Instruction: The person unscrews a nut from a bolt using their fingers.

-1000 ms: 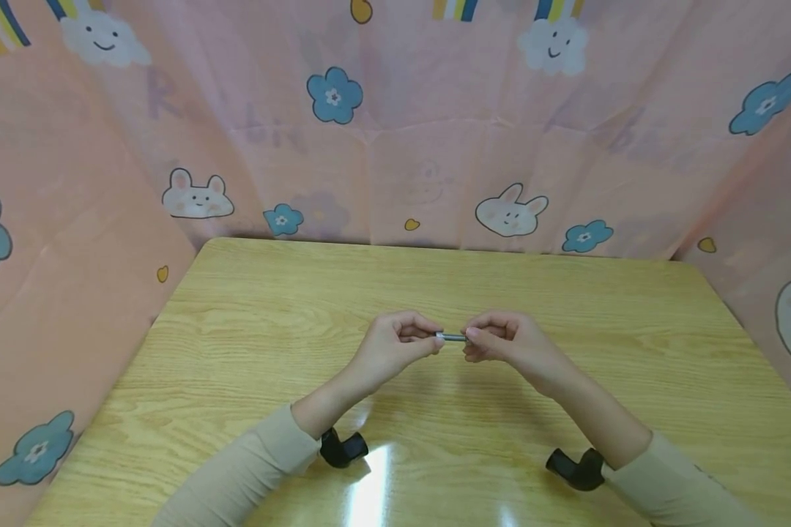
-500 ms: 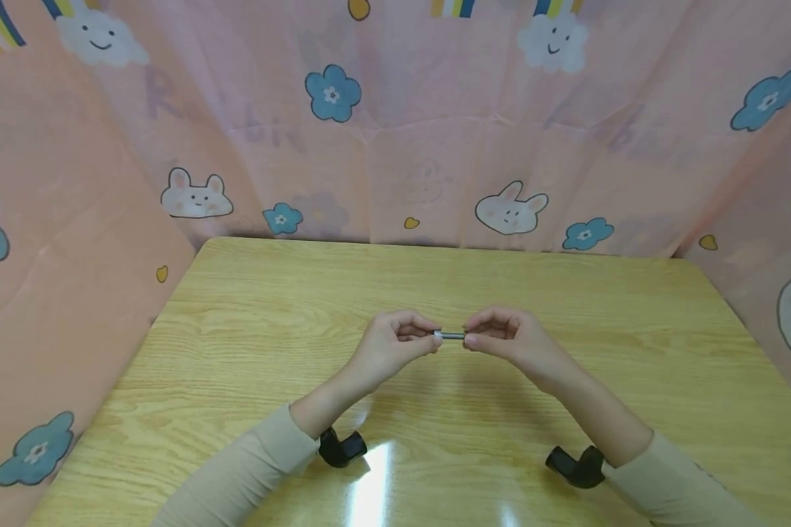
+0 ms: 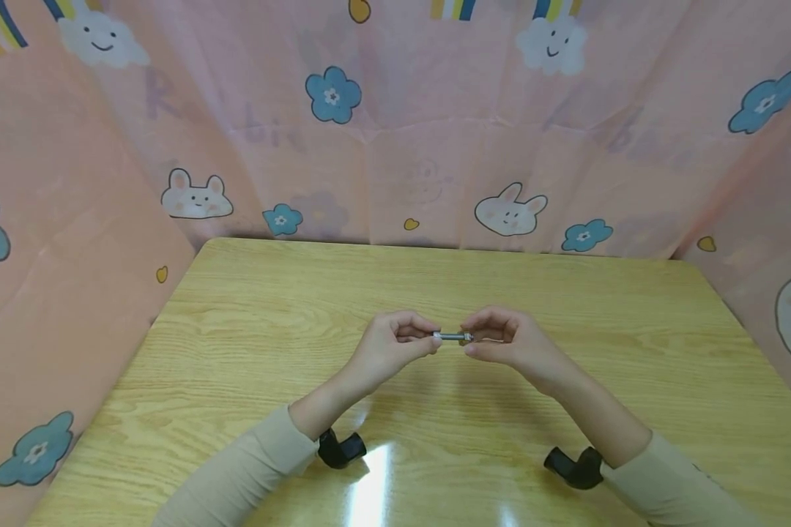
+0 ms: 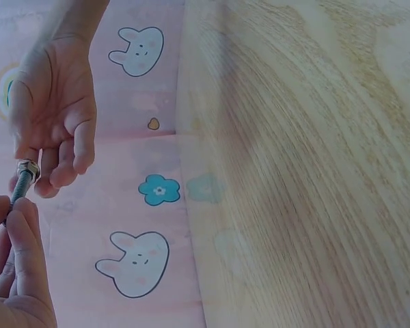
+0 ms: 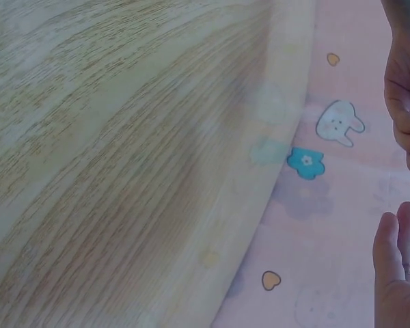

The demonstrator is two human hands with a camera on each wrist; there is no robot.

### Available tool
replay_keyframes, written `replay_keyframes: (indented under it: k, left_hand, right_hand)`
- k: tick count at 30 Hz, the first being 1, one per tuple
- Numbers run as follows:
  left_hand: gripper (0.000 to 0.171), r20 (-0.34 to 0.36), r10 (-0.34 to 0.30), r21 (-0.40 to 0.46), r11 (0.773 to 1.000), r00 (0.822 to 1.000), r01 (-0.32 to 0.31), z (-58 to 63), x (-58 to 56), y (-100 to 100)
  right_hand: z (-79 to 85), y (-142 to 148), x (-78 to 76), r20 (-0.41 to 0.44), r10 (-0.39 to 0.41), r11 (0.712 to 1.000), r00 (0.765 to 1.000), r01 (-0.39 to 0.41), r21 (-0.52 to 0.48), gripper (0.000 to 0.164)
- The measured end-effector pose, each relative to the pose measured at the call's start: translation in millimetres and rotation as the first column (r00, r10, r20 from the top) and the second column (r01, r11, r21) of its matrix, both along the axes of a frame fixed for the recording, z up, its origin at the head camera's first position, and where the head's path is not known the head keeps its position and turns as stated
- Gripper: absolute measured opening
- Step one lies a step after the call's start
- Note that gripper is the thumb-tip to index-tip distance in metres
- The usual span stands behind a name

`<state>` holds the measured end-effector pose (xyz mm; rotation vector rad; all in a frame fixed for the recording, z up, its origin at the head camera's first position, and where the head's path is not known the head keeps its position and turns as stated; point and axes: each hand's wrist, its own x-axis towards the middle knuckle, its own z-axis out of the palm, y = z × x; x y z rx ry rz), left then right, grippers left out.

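Pink fabric printed with blue flowers, white rabbit faces, yellow hearts, smiling clouds and rainbows hangs along the back and both sides of a wood-grain table, its near part showing white glare.

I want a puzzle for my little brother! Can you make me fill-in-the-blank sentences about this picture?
1. The bolt is pinched in the person's ____ hand.
2. The nut is at the bolt's end nearer the ____ hand.
3. The table has a ____ grain pattern.
4. The smiling clouds on the cloth are coloured ____.

Missing words: left; right; wood; white.
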<state>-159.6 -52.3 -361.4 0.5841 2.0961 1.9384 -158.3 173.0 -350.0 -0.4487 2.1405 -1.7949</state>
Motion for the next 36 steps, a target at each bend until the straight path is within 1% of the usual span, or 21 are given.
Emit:
replay_keyframes:
  k: [3, 9, 11, 14, 16, 20, 24, 28, 31, 33, 36]
  left_hand:
    - [0.018, 0.001, 0.007, -0.001, 1.0, 1.0, -0.007, 0.1, 0.2, -0.1]
    - [0.018, 0.001, 0.009, 0.006, 1.0, 1.0, -0.009, -0.1, -0.3, -0.1]
    - [0.018, -0.002, 0.003, 0.009, 1.0, 1.0, -0.003, -0.6, -0.5, -0.5]
    - [0.016, -0.004, -0.001, 0.012, 1.0, 1.0, 0.001, -0.9, -0.7, -0.7]
    - [0.016, -0.002, 0.001, 0.011, 1.0, 1.0, -0.001, -1.0, -0.8, -0.6]
    - [0.017, 0.002, 0.007, 0.007, 1.0, 1.0, -0.007, -0.7, -0.5, -0.5]
    - [0.016, -0.002, 0.004, 0.009, 1.0, 1.0, -0.004, -0.6, -0.4, -0.5]
    - [0.015, -0.005, 0.001, 0.02, 1.0, 1.0, -0.001, -0.6, -0.4, -0.3]
    - [0.016, 0.006, 0.007, 0.021, 1.0, 1.0, -0.007, -0.6, 0.3, -0.3]
    - [0.018, 0.017, 0.012, 0.016, 1.0, 1.0, -0.012, -0.8, 0.6, -0.5]
    - [0.019, 0.027, 0.012, 0.012, 1.0, 1.0, -0.012, -0.6, 0.3, -0.7]
  right_hand:
    - [0.4, -0.4, -0.1, 0.002, -0.001, 1.0, 1.0, 0.001, 0.008, 0.029]
    - [2.0, -2.3, -0.7, 0.057, -0.024, 1.0, 0.998, 0.024, 0.007, 0.025]
    - [2.1, -1.8, -0.1, 0.046, -0.031, 0.999, 0.998, 0.03, 0.014, 0.024]
    - [1.3, -1.0, 0.6, 0.009, -0.031, 0.999, 0.999, 0.031, 0.012, 0.029]
    - [1.1, -1.3, 0.8, 0.0, -0.028, 1.0, 1.0, 0.028, 0.004, 0.032]
    - [0.1, -3.3, -0.5, 0.029, -0.022, 1.0, 0.999, 0.023, -0.013, 0.032]
    - [0.7, -2.5, 0.0, 0.037, -0.027, 1.0, 0.999, 0.027, -0.003, 0.027]
    - [2.1, -1.1, 0.6, 0.011, -0.023, 1.0, 1.0, 0.023, 0.006, 0.032]
    - [1.9, -2.1, -0.2, 0.035, -0.014, 1.0, 0.999, 0.014, 0.001, 0.033]
    - [1.6, -3.2, -0.5, 0.055, -0.012, 1.0, 0.998, 0.012, -0.003, 0.031]
    - [1.2, -3.3, -0.7, 0.051, -0.021, 1.0, 0.998, 0.021, -0.009, 0.027]
